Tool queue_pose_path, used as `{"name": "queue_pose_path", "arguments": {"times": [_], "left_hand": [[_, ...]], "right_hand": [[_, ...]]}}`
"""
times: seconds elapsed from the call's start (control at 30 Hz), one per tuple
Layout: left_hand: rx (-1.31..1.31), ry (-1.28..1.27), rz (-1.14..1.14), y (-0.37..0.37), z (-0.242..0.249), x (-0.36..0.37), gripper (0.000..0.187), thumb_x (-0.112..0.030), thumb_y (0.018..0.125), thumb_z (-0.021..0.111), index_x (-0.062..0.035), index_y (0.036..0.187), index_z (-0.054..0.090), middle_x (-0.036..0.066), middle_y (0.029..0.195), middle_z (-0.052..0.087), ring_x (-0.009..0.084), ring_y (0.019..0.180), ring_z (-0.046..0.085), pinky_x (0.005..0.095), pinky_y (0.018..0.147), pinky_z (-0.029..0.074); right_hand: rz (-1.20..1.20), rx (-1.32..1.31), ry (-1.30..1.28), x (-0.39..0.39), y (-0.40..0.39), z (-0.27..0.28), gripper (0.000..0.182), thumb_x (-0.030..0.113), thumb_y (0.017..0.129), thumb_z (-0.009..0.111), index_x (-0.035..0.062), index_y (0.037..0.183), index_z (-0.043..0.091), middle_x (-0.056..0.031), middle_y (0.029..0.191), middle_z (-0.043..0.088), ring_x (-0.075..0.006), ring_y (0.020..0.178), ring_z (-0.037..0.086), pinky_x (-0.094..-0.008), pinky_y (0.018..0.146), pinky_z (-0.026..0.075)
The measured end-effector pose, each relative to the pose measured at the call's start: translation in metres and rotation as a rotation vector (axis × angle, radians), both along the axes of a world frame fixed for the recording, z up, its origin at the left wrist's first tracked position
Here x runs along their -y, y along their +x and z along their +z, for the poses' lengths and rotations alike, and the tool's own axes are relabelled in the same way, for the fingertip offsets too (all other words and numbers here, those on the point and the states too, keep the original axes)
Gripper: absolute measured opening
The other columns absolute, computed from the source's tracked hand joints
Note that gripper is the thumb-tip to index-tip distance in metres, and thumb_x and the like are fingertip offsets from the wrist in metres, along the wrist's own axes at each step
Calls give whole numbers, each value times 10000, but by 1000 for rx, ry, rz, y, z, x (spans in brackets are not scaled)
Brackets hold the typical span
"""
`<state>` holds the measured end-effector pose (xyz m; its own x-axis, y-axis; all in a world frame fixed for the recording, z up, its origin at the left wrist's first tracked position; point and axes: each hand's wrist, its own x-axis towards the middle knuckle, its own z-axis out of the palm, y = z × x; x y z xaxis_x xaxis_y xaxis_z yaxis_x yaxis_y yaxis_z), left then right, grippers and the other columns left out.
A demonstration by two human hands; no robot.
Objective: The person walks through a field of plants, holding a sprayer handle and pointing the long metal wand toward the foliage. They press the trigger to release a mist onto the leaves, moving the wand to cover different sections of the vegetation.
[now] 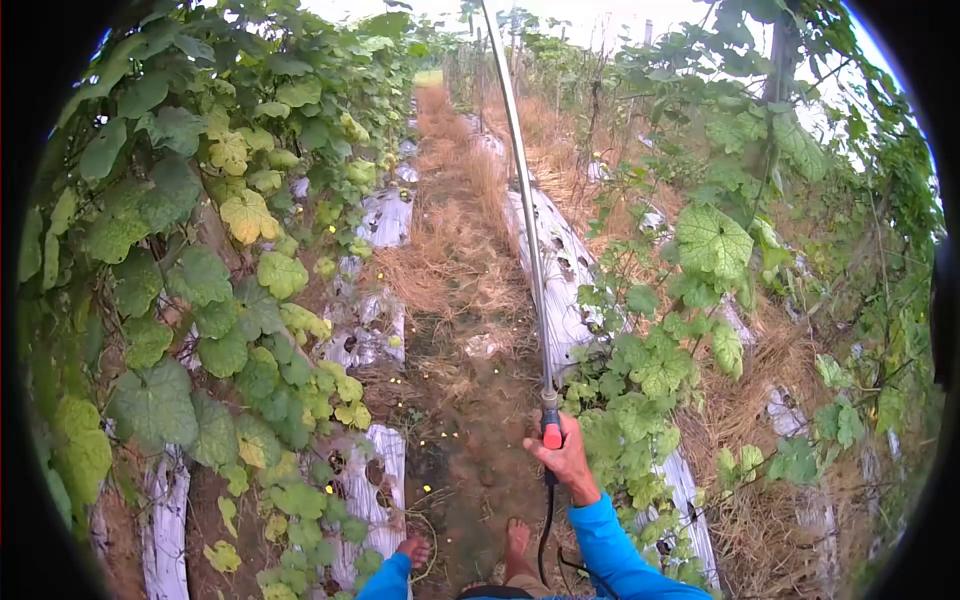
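Observation:
My right hand [567, 458] is wrapped round the black handle of a long metal spray wand [527, 200]. A red part [551, 436] shows at the handle, beside my thumb. The wand points up and forward over the path, and a black hose [547, 530] hangs from its lower end. Low in the view, my left hand [414, 550] is beside my body near the leaves on the left. Its fingers look curled, but they are too small and blurred to tell if they hold anything.
Leafy vines [200, 300] climb on the left, and more vines [715, 245] stand on the right. A dirt path [465, 400] with dry straw runs ahead between beds covered with silvery plastic sheet [560, 265]. My bare foot [517, 540] is on the path.

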<state>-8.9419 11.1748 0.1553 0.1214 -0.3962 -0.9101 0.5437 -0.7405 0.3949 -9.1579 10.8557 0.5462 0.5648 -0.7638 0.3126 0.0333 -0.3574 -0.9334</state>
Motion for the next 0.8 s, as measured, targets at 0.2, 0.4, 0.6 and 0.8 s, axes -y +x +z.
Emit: {"name": "queue_pose_path", "arguments": {"times": [0.2, 0.4, 0.6, 0.8], "left_hand": [[-876, -396, 34, -13, -77, -126, 390, -451, 838, 550, -125, 1037, 627, 46, 891, 680, 207, 717, 649, 384, 623, 497], [-77, -68, -39, -75, -62, -169, 397, -453, 834, 552, -123, 1041, 626, 50, 893, 679, 214, 716, 649, 388, 625, 498], [-23, -90, -45, -169, -67, -229, 404, -455, 830, 554, -120, 1045, 624, 54, 894, 677, 222, 716, 649, 393, 626, 499], [-89, -91, -47, -267, -69, -313, 418, -459, 825, 559, -120, 1062, 618, 57, 910, 675, 230, 729, 649, 399, 627, 494]], "right_hand": [[15, 96, 42, -72, -52, 15, 309, 176, 648, 745, 80, 707, 457, 27, 652, 414, -108, 608, 383, -278, 563, 340], [86, 196, 2, -121, -123, 44, 340, 205, 679, 754, 62, 772, 459, 12, 665, 460, -73, 546, 427, -240, 464, 361], [246, 312, 92, -188, -237, 47, 375, 230, 703, 757, 71, 823, 440, -7, 609, 460, -92, 485, 438, -239, 433, 362], [322, 450, 245, -245, -327, 140, 372, 245, 750, 708, 97, 875, 391, 3, 608, 387, -91, 471, 385, -240, 419, 344]]}}
